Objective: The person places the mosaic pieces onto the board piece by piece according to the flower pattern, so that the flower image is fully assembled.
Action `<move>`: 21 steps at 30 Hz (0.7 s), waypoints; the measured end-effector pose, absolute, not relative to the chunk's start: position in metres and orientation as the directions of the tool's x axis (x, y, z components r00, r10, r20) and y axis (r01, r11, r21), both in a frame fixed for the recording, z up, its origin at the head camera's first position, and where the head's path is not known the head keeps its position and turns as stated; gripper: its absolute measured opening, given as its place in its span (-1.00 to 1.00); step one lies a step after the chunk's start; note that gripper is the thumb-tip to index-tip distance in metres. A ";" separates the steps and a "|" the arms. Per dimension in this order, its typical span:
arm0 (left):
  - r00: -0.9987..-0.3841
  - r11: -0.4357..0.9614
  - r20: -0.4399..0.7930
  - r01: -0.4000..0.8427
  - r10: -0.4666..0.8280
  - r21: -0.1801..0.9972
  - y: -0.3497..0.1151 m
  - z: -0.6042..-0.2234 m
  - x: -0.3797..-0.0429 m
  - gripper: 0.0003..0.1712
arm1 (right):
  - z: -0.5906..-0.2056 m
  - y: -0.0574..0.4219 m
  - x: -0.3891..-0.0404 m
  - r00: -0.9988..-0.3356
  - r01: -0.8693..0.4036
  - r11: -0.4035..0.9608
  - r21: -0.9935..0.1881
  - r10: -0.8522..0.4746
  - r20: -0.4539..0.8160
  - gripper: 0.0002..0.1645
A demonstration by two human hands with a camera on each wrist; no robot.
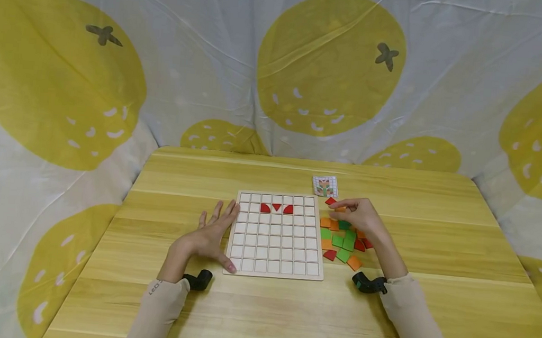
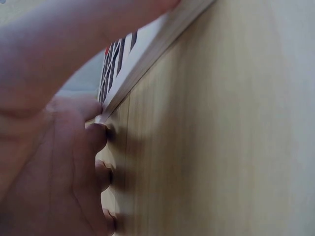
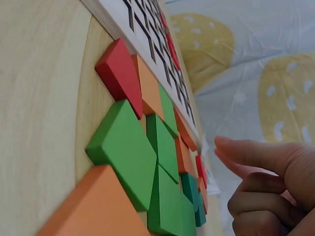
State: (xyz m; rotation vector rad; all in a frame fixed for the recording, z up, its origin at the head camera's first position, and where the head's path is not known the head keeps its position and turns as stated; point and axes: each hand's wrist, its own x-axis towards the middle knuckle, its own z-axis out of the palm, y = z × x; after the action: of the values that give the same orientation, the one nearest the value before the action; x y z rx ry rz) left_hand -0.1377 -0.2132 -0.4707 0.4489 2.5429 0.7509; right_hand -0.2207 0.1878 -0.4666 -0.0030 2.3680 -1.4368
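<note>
A white grid board (image 1: 250, 240) with a wooden rim lies on the table. Near its top sit a red triangle tile (image 1: 276, 207) and two red quarter-round tiles (image 1: 265, 208), one on either side. My left hand (image 1: 208, 237) is spread at the board's left edge, thumb at the near corner and fingertips along the side. At the far end of a loose tile pile, my right hand (image 1: 358, 216) hovers with thumb and index finger extended and a gap between them; the other fingers curl. A red tile (image 1: 330, 201) lies right by its index fingertip, and an orange tile (image 1: 340, 209) shows in the gap.
Green tiles (image 1: 348, 240), orange tiles (image 1: 354, 262) and a red quarter-round tile (image 1: 329, 255) lie heaped along the board's right side. Beyond the board's far right corner is a small pattern card (image 1: 325, 186). A lemon-print cloth (image 1: 211, 79) hangs behind the table.
</note>
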 end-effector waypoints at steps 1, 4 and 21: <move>-0.847 0.799 -0.324 0.179 0.422 0.574 -0.213 -0.471 -0.138 0.81 | -0.467 0.189 -0.221 -0.933 0.188 0.482 -0.856 -0.185 -0.309 -0.58; -0.846 0.803 -0.327 0.181 0.421 0.568 -0.213 -0.471 -0.138 0.80 | -0.467 0.195 -0.222 -0.937 0.186 0.474 -0.861 -0.178 -0.301 -0.59; -0.870 0.841 -0.327 0.163 0.369 0.515 -0.209 -0.469 -0.147 0.78 | -0.475 0.205 -0.226 -0.950 0.227 0.480 -0.847 -0.083 -0.302 -0.49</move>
State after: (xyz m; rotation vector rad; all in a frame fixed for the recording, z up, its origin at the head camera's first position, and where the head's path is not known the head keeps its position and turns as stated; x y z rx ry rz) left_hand -0.1470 -0.2093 -0.4694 0.3954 2.5999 0.6757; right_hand -0.2257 0.2053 -0.4749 0.1225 2.4290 -1.4576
